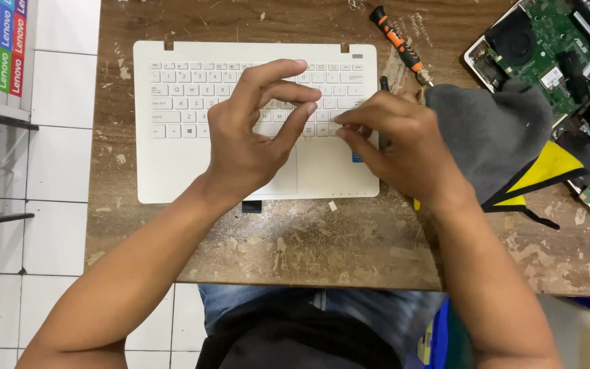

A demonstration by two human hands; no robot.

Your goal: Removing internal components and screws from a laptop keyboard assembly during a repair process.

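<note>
Two hands hover over a white laptop keyboard panel (254, 123) on a worn brown wooden table (308, 246). The left hand (250, 137) has curled fingers, holding nothing. The right hand (394, 140) pinches at the keys; what it holds is unclear. White floor tiles (56, 171) lie at left.

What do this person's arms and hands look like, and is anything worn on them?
Both forearms are bare, with no sleeves in view. The left hand and right hand wear no gloves, and no rings, watch or bands can be seen on them.
</note>
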